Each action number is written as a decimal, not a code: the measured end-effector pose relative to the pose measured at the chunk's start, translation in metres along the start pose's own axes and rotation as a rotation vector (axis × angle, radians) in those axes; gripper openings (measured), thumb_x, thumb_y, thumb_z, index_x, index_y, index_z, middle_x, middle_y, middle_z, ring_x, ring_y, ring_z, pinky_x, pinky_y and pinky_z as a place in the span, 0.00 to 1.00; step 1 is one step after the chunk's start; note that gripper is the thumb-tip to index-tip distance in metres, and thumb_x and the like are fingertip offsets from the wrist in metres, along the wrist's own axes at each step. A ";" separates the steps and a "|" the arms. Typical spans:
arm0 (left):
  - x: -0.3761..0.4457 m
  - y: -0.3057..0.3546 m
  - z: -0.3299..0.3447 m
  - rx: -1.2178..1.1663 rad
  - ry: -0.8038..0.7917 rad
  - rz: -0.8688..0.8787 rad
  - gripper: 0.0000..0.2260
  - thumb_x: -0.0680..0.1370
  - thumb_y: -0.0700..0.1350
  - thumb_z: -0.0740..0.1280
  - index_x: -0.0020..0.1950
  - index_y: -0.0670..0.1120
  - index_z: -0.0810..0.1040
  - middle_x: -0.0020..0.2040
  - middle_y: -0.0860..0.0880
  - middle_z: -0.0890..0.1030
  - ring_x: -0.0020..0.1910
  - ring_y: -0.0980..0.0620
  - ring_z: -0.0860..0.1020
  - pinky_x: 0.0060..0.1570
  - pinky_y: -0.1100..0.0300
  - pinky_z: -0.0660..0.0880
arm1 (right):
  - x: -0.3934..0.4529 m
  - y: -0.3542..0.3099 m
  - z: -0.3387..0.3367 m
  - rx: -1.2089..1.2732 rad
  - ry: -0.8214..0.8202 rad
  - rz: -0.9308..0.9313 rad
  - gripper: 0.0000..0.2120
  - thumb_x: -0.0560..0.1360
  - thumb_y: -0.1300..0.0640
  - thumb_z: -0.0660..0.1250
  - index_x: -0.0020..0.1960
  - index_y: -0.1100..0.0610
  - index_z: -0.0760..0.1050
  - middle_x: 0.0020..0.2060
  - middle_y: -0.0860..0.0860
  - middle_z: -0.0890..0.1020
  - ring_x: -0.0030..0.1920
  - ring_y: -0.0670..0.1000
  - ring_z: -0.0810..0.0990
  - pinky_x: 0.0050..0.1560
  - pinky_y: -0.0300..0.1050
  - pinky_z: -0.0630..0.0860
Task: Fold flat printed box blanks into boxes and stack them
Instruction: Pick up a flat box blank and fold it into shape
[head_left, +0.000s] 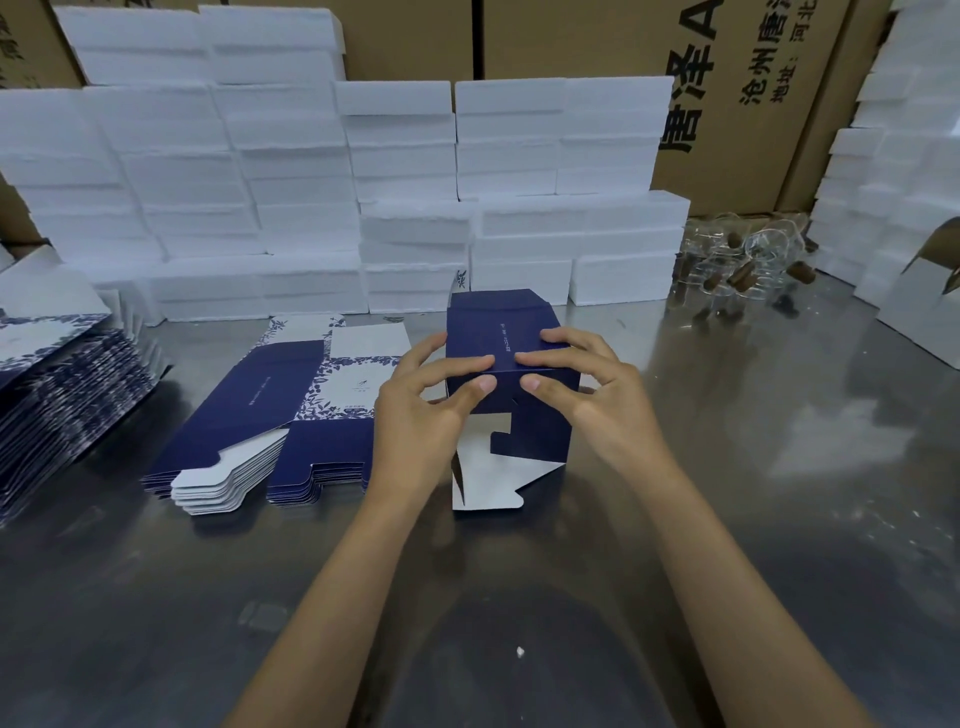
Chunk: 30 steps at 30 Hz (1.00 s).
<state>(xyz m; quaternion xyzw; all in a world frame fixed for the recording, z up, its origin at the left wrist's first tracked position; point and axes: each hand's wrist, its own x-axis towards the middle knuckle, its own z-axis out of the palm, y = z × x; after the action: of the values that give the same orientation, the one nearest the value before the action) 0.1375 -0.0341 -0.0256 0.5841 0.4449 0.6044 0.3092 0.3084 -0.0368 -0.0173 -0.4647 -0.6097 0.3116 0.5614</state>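
A dark blue printed box (506, 338), partly folded into shape, stands on the metal table (727, 519) at the centre. Its near end flaps hang open, showing white insides. My left hand (421, 410) grips the box's near left corner, fingers on top and thumb against the near face. My right hand (587, 384) grips the near right corner the same way. A stack of flat blue and white box blanks (270, 415) lies to the left of the box.
A second, fanned pile of blanks (57, 384) sits at the far left edge. White foam blocks (311, 208) are stacked along the back. Clear glass bottles with corks (743, 265) lie at back right. Brown cartons (753, 93) stand behind.
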 end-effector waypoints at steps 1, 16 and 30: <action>0.000 0.000 0.001 0.000 0.010 0.000 0.10 0.73 0.41 0.76 0.48 0.57 0.86 0.68 0.54 0.76 0.63 0.72 0.71 0.48 0.80 0.69 | 0.000 0.000 0.001 -0.015 0.027 -0.008 0.09 0.74 0.63 0.75 0.54 0.55 0.86 0.64 0.48 0.78 0.65 0.42 0.75 0.57 0.31 0.74; -0.002 -0.002 -0.005 0.050 0.108 -0.006 0.12 0.78 0.38 0.70 0.56 0.54 0.84 0.70 0.54 0.75 0.65 0.59 0.75 0.64 0.62 0.72 | 0.003 0.013 -0.019 0.195 -0.033 0.227 0.45 0.68 0.37 0.77 0.78 0.36 0.58 0.77 0.36 0.62 0.69 0.37 0.71 0.67 0.41 0.73; -0.002 -0.028 -0.001 0.299 -0.116 -0.291 0.23 0.78 0.40 0.69 0.69 0.54 0.66 0.49 0.62 0.77 0.45 0.66 0.76 0.44 0.64 0.69 | 0.005 0.032 -0.025 0.210 -0.318 0.270 0.40 0.66 0.63 0.75 0.74 0.39 0.68 0.72 0.44 0.73 0.71 0.50 0.74 0.71 0.53 0.72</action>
<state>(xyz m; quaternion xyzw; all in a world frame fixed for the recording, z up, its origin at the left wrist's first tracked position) 0.1329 -0.0246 -0.0519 0.5868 0.5906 0.4461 0.3284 0.3400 -0.0234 -0.0395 -0.4261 -0.5871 0.5150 0.4566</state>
